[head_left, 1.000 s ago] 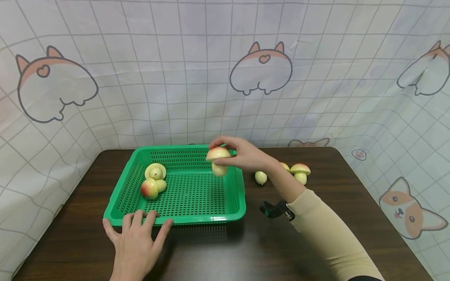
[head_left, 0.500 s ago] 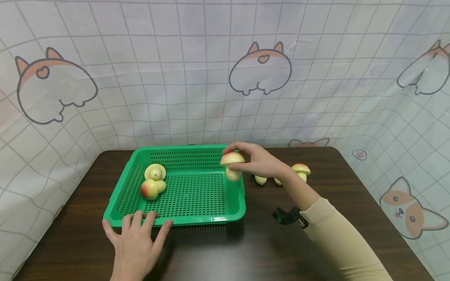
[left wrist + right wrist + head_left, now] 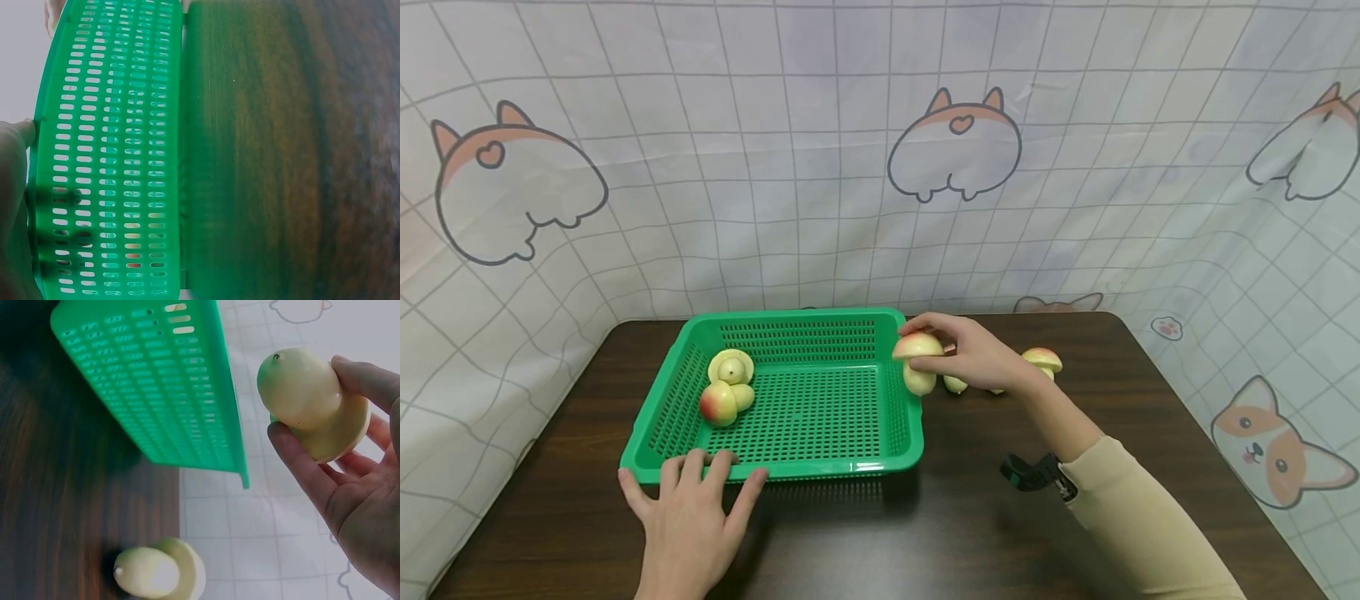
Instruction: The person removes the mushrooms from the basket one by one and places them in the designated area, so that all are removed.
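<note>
My right hand pinches a toy mushroom, red and cream with a rounded cap, stem pointing down in the head view. It overlaps the right rim of the green plastic basket there; the right wrist view shows this mushroom apart from the basket wall, thumb and fingers around it. My left hand holds the basket's near rim, fingers hooked over it; in the left wrist view dark finger shapes show through the slotted wall. Two mushrooms lie at the basket's left end, one cap-down, one on its side.
Several more mushrooms lie on the dark wooden table right of the basket, one upright, another partly hidden behind my right hand. A patterned white cloth hangs behind the table. A black strap is at my right wrist.
My right hand has carried the mushroom rightward and slightly lower, from above the basket's inside to its right rim. My left hand and the basket have stayed in place.
</note>
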### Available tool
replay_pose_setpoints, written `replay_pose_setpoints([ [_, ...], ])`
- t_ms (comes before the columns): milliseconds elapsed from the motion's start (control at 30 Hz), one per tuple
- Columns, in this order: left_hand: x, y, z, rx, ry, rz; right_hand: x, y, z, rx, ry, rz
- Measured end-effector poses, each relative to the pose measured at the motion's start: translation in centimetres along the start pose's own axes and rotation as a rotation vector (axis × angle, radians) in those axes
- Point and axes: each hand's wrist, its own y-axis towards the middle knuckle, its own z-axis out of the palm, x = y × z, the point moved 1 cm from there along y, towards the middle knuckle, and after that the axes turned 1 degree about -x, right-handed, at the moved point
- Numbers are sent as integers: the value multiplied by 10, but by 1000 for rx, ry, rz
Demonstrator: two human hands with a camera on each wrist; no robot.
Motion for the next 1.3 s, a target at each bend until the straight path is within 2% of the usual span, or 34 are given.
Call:
replay_pose_setpoints([
  [233,1,0,1,-15,-9,10,-10,-13,-7,-29,-24,8],
  [500,0,1,1,-22,-6,16,-28,-29,-13,-66,-11,87],
  [633,0,1,1,-15,-7,10,-38,-37,-15,-57,4,88],
  [900,0,0,0,-10,-1,8,-57,-48,-10,-33,35,44],
  [1300,-1,-1,1,-20,-9,14,-81,-63,-2,-77,-22,107],
])
